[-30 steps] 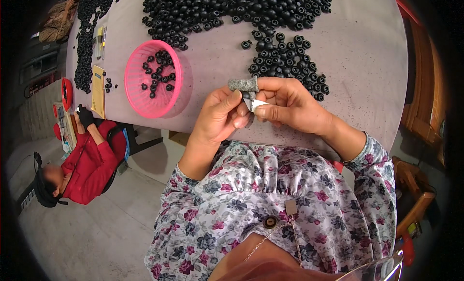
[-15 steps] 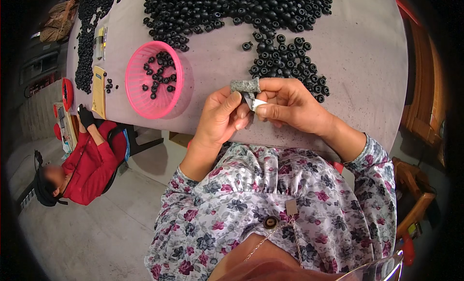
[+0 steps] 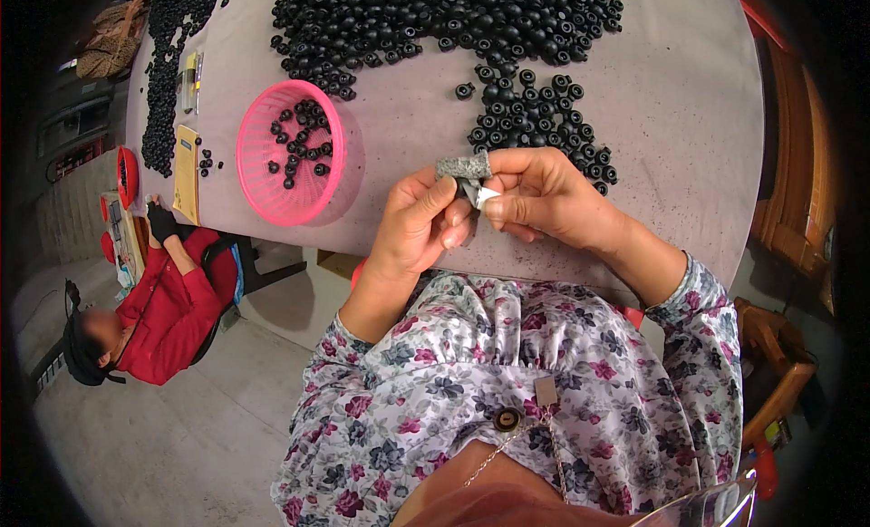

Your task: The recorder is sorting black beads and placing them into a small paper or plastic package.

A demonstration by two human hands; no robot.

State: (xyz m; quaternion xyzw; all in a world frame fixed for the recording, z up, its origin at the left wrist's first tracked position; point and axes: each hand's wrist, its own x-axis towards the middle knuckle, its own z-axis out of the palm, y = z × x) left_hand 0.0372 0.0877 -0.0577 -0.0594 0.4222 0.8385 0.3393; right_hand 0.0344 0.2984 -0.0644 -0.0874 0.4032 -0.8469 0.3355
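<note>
Both hands meet over the table's near edge. My left hand (image 3: 419,214) is closed, with thumb and fingers pinching a small black part (image 3: 460,190), mostly hidden by the fingers. A grey cloth sleeve (image 3: 462,168) wraps what looks like its index finger. In my right hand (image 3: 544,201), thumb and index finger pinch a small blade (image 3: 483,197) with a white wrapped end; its grey tip lies against the black part. Beyond the hands lies a small heap of round black parts (image 3: 530,115) with holes in their ends.
A large pile of black parts (image 3: 435,19) covers the far table. To the left stands a pink basket (image 3: 337,155) holding several parts. Beside it lie a yellow booklet (image 3: 186,174) and loose parts. A co-worker in red (image 3: 172,319) sits at the left, wearing a dark glove.
Both hands keep the same grip, with only slight finger movement. The blade's white end has shifted slightly against the black part.
</note>
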